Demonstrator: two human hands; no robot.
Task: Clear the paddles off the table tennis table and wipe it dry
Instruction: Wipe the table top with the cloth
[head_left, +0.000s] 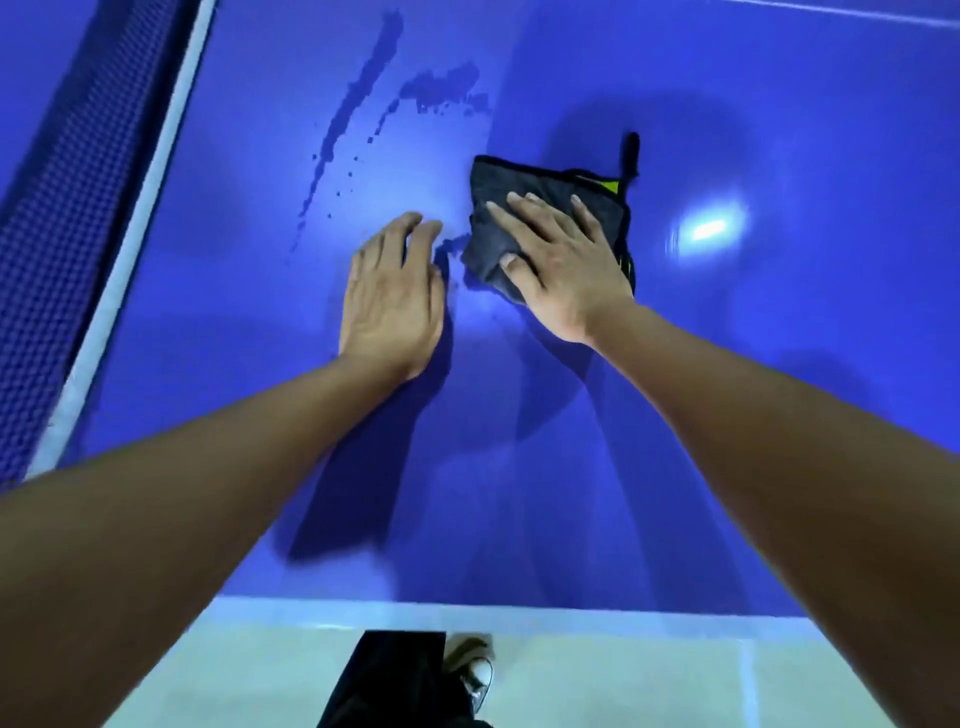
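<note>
Water (441, 87) lies up and left of the cloth (498, 187). Right grip (566, 265) presses it, fingers straight; left grip (392, 301) lies flat, empty, nearer the water

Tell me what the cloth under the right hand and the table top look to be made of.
Cloth: soft dark grey fabric, probably microfibre; matte, napped, folded, with stitched black edging.
Table top: hard, smooth blue painted board, perhaps wood composite; glossy, since it shows a bright glare and water lies on it in drops.

No readable text, label, brand or number shows anywhere.
</note>
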